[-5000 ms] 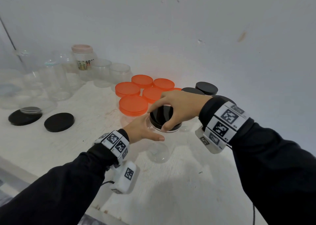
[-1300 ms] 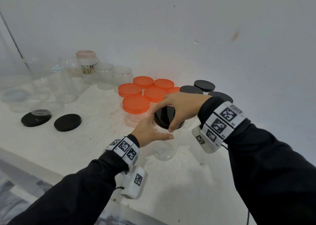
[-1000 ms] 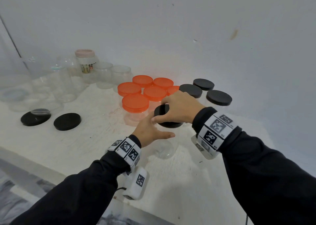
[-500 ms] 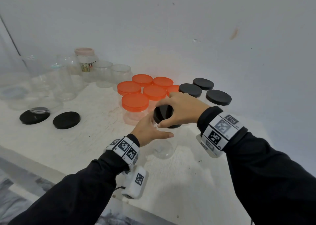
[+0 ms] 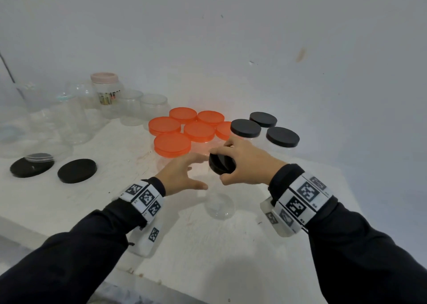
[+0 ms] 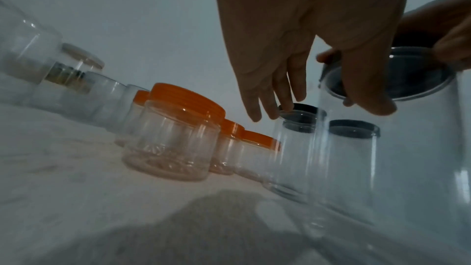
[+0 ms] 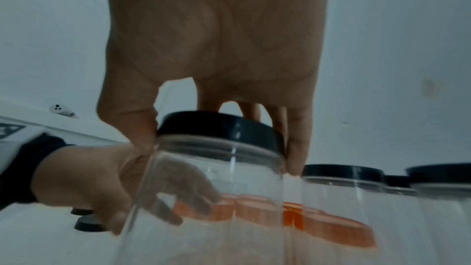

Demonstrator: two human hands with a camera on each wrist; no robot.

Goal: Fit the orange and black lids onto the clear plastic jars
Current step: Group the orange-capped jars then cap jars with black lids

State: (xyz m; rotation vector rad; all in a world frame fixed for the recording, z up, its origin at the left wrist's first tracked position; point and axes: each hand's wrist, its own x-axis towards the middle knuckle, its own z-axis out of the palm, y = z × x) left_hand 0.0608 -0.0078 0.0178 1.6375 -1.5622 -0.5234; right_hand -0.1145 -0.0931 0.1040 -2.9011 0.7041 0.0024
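A: Starting nearest the camera, what is at the centre of the head view?

B: A tall clear jar (image 5: 218, 202) stands upright on the white table (image 5: 208, 257), its long axis vertical. The black lid (image 5: 222, 164) sits on its mouth, directly under the right hand (image 5: 245, 162).

A: So which hand is doing the work?

B: The right. From the right wrist view its thumb and fingers (image 7: 297, 148) are curled down round the lid's rim, grasping it from above. I judge this is the twisting-on step, and the next turn depends on the lid staying level on the neck.

A: And the left hand (image 5: 182, 176)?

B: Just left of the jar, fingers spread and relaxed, gripping nothing. It looks slightly parted from the jar wall, though through the clear plastic I cannot tell whether a fingertip brushes it. It is the nearer hand for steadying the body.

A: Farther back?

B: Orange-lidded jars (image 5: 172, 144) cluster at centre, black-lidded jars (image 5: 282, 137) to their right. At the left edge lie two loose black lids (image 5: 77, 170), and uncapped clear jars (image 5: 69, 121) stand in the upper left.
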